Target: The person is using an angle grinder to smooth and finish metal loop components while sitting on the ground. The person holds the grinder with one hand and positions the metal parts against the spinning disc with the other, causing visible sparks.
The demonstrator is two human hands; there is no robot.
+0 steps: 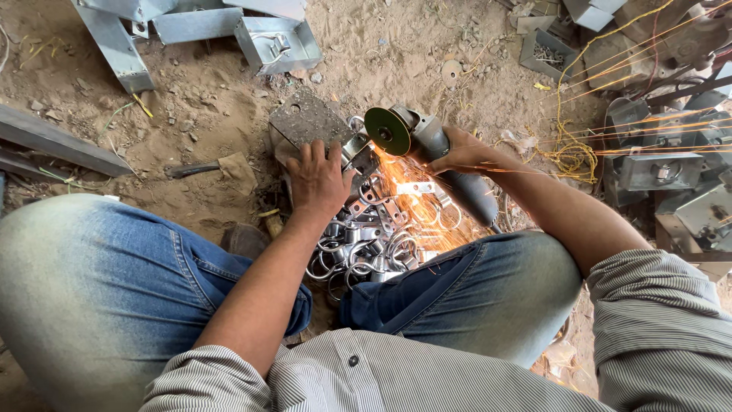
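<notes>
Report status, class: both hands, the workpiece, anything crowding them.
Left hand pressing small metal bracket against flat steel plate. Right hand gripping angle grinder, sparks flying. Pile of metal clamps close below.

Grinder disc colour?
Green, with a dark hub; the disc shows clearest in the head view, on the grinder.

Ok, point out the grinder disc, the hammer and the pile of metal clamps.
grinder disc (386,132), head view, on its hub.
hammer (200,169), head view, on the handle.
pile of metal clamps (366,248), head view, middle of the heap.
</notes>
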